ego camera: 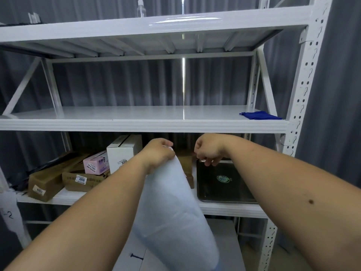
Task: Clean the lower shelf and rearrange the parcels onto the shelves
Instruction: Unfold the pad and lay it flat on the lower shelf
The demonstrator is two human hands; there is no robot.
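While my left hand (159, 151) grips the top of a white padded plastic parcel (172, 212), my right hand (208, 151) hangs curled, grasping nothing, over the black tray (224, 184) on the lower white metal shelf (230, 209).

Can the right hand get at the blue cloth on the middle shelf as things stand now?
Probably yes. The right hand holds nothing and hangs just below the middle shelf. The blue cloth lies at the shelf's right front edge with nothing around it, so the way up looks free.
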